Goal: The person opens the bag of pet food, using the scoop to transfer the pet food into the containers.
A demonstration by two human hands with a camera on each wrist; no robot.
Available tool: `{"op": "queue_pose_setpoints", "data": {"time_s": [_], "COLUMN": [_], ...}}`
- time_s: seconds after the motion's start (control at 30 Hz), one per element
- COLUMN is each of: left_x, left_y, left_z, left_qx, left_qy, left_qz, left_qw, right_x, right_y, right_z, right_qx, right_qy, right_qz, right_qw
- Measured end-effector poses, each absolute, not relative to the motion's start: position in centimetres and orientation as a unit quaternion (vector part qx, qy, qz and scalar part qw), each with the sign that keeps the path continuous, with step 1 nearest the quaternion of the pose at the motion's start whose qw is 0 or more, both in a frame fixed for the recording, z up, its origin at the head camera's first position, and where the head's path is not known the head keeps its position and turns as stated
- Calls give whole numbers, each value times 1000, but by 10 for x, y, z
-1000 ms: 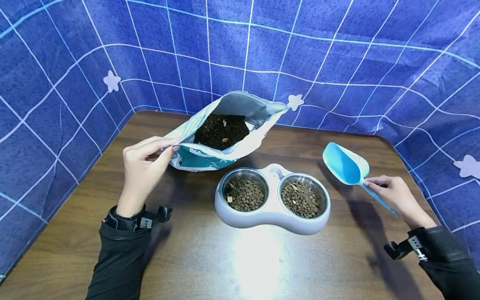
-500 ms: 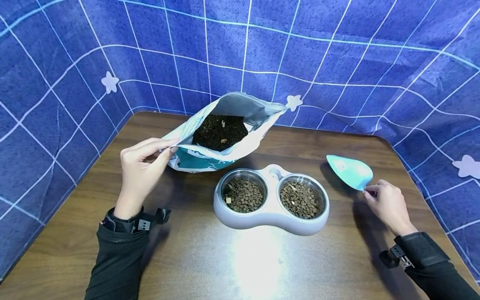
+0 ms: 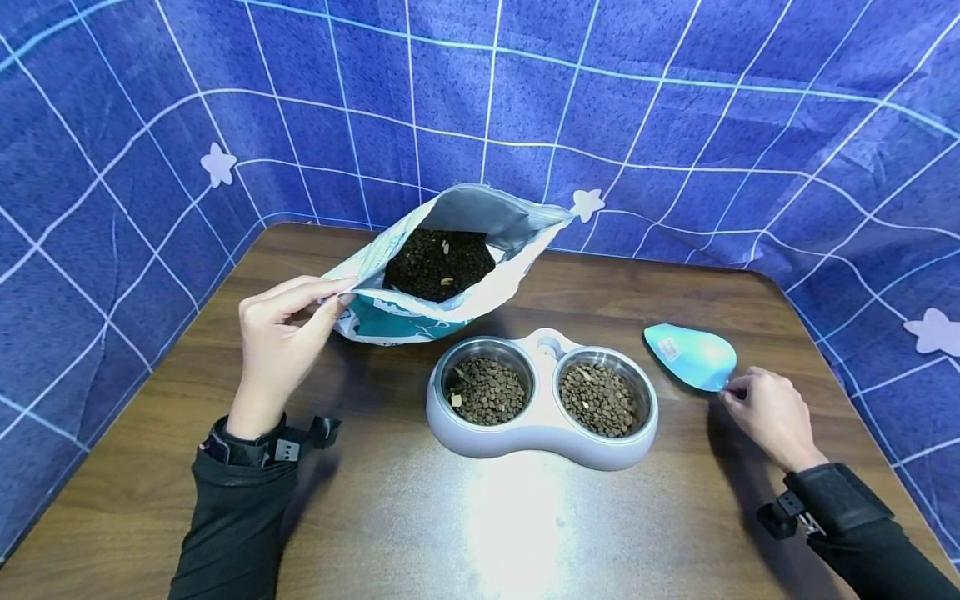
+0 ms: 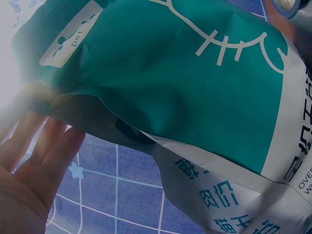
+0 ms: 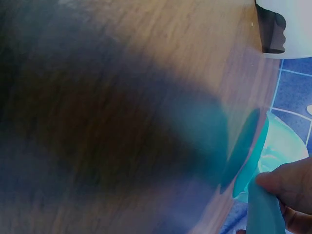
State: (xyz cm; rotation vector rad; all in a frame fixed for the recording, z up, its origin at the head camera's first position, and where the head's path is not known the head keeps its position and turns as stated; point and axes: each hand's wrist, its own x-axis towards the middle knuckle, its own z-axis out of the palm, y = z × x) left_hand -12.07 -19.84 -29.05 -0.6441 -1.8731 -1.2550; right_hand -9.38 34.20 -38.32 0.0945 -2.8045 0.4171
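Note:
My left hand (image 3: 279, 354) pinches the near left edge of an open pet food bag (image 3: 408, 321), white and teal, with dark kibble (image 3: 438, 262) inside. In the left wrist view, fingers (image 4: 46, 153) lie at the edge of the teal bag front (image 4: 190, 107). On the right, my right hand (image 3: 772, 417) grips the handle of a light blue scoop (image 3: 690, 357), its rounded back turned up, close over the table. The right wrist view shows the thumb (image 5: 287, 180) pressed on the scoop's handle (image 5: 265, 209).
Between the hands stands a pale grey double bowl stand (image 3: 540, 437). Its two metal bowls hold brown kibble (image 3: 491, 392). The wooden table (image 3: 360, 517) meets a blue gridded cloth (image 3: 675, 125) with pale stars along the back and sides.
My right hand has turned the scoop over from hollow side up to back up, and lowered it toward the table. My left hand keeps its hold on the bag.

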Motion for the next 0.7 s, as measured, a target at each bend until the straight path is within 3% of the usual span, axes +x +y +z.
{"op": "queue_pose_setpoints", "data": {"time_s": [0.23,0.5,0.7], "left_x": [-121,-121,-121], "left_y": [-199,-198,-198], "left_z": [-291,-290,-288], "left_qx": [-250,-256,-258], "left_qy": [-737,-740,-741], "left_qz": [-494,-489,-485], "left_qw": [387,384,385], "right_x": [-96,-97,-99], "right_y": [343,341,341], "right_z": [-382,-378,-374], "right_qx": [18,6,6], "right_qy": [-987,-989,-987], "right_qz": [134,144,146], "right_qw": [90,-19,-59]}}
